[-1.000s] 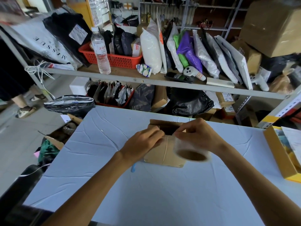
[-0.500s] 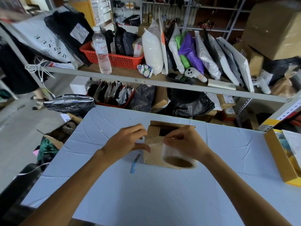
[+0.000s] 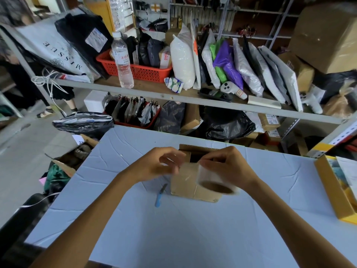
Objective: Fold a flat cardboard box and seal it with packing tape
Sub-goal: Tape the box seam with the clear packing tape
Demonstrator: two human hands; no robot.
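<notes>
Where the worktable (image 3: 193,238), covered in creased pale blue sheeting, runs up to the storage racking, the following are present.

Work surface:
- Cardboard box (image 3: 183,182), small and brown, resting on the table's far half with its dark opening on top at the far side.
- Tape roll (image 3: 214,183), clear with a brown core, held over the box's right part. The right hand (image 3: 231,169) grips it, fingers curled over the top. Whether the roll touches the box cannot be told.
- Left hand (image 3: 154,165), just left of the box. Thumb and fingertips are drawn together on a pale tape strip (image 3: 173,161) leading to the roll, and blur hides the exact contact.
- Blue knife (image 3: 160,195), lying on the sheeting just beside the box's left edge.
- Yellow-edged tray (image 3: 328,190), at the table's right border, holding papers.

Room:
- Metal shelf (image 3: 173,94) behind the table.
- On the shelf: water bottle (image 3: 122,60) upright, red basket (image 3: 148,71) of dark packets, and white filled bag (image 3: 182,60).
- Also on the shelf: purple bag (image 3: 228,62) among leaning grey mailers, and a large carton (image 3: 328,33) at upper right.
- Under the shelf: second red basket (image 3: 152,120) and black sacks (image 3: 228,124).
- On the floor to the left: open carton (image 3: 73,153) and grey concrete.
</notes>
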